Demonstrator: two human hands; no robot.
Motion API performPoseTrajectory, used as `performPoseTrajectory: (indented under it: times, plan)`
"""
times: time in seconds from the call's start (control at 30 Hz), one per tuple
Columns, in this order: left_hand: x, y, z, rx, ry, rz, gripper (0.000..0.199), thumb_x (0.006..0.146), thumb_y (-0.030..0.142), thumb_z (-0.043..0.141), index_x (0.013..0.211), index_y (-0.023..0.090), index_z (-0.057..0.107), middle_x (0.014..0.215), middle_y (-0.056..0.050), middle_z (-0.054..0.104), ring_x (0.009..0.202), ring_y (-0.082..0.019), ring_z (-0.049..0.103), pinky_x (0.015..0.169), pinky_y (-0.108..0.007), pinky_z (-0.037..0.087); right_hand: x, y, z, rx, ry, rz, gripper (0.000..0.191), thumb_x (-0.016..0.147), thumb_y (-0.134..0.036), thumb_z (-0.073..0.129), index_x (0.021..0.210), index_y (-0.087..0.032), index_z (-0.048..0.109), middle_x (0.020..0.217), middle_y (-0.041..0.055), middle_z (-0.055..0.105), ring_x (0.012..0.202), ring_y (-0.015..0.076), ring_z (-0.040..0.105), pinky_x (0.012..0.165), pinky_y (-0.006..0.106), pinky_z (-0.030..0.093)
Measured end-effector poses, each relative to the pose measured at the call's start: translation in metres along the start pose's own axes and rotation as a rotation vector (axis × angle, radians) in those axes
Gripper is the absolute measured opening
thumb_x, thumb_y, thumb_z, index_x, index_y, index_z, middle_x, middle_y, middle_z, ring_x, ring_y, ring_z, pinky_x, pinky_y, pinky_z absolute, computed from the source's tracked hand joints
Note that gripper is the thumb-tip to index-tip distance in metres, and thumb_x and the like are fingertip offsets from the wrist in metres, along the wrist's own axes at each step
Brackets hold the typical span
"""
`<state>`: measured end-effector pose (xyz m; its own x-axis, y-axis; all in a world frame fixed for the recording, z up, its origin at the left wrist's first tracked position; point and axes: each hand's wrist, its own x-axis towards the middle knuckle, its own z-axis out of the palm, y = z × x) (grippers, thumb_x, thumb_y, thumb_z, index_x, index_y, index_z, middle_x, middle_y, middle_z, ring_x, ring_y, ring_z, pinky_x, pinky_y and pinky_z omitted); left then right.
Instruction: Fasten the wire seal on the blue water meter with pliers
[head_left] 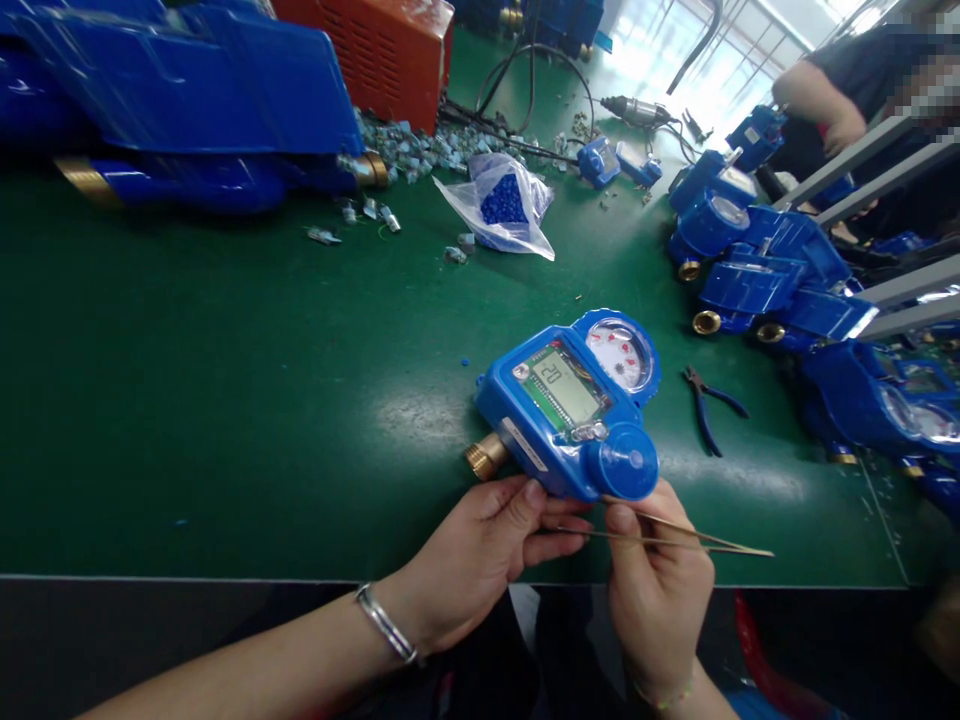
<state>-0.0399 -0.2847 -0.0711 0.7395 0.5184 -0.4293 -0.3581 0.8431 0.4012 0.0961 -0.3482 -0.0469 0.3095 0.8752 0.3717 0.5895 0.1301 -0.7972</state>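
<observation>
A blue water meter (517,405) with a lit display reading 20, a round dial and a brass threaded end is on the green table in front of me. My left hand (487,530) is closed at its near edge, thumb against the casing and fingers curled below; part of this grip is hidden. My right hand (660,575) pinches a pair of metal tweezers (720,545) between thumb and fingers, beside the meter's round blue cap (626,462). The tweezers' joined end points right, and their arms reach left towards my left fingers.
Blue-handled cutters (705,410) lie to the right. Several blue meters (780,270) crowd the right side, and larger ones (225,100) the far left. Behind are a bag of blue pellets (506,205), small scattered clear parts (420,150) and an orange box (375,60). A person (825,100) sits at far right.
</observation>
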Motion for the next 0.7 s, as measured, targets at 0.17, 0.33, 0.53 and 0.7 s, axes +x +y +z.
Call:
performPoseTrajectory:
  times: [0.17,0.33,0.53,0.7]
  plan:
    - [0.0,0.0,0.0,0.007,-0.03,0.004,0.031,0.087,0.035,0.053,0.098,0.008,0.064,0.102,-0.013,0.064,0.093,-0.015,0.062,0.085,-0.028,0.052,0.003,-0.002,-0.001,-0.056,-0.028,-0.005,0.014,0.092,-0.009,0.051,0.097,-0.015,0.063,0.101,0.0036,0.058,0.094,0.0119,0.055,0.081,0.02,0.041]
    - [0.001,0.0,-0.001,0.019,-0.052,0.009,0.031,0.088,0.035,0.051,0.101,0.01,0.063,0.104,-0.012,0.064,0.096,-0.016,0.062,0.085,-0.028,0.051,0.008,-0.01,-0.011,-0.145,-0.105,-0.019,0.01,0.091,-0.009,0.052,0.09,-0.013,0.061,0.09,0.0032,0.057,0.085,0.0116,0.054,0.077,0.021,0.041]
    - [0.0,0.0,-0.004,0.044,-0.139,0.035,0.029,0.09,0.033,0.047,0.102,0.012,0.063,0.105,-0.011,0.064,0.1,-0.018,0.061,0.093,-0.034,0.048,0.016,-0.025,-0.011,-0.353,-0.18,-0.159,0.01,0.089,-0.008,0.052,0.084,-0.013,0.059,0.084,0.003,0.057,0.081,0.0128,0.05,0.077,0.023,0.038]
    - [0.0,0.001,0.0,0.057,-0.113,0.028,0.03,0.089,0.034,0.048,0.1,0.011,0.064,0.106,-0.012,0.064,0.099,-0.019,0.061,0.092,-0.035,0.049,0.015,-0.015,-0.012,-0.225,-0.203,-0.033,0.012,0.092,-0.011,0.051,0.083,-0.012,0.059,0.09,0.0042,0.058,0.084,0.0124,0.052,0.074,0.02,0.039]
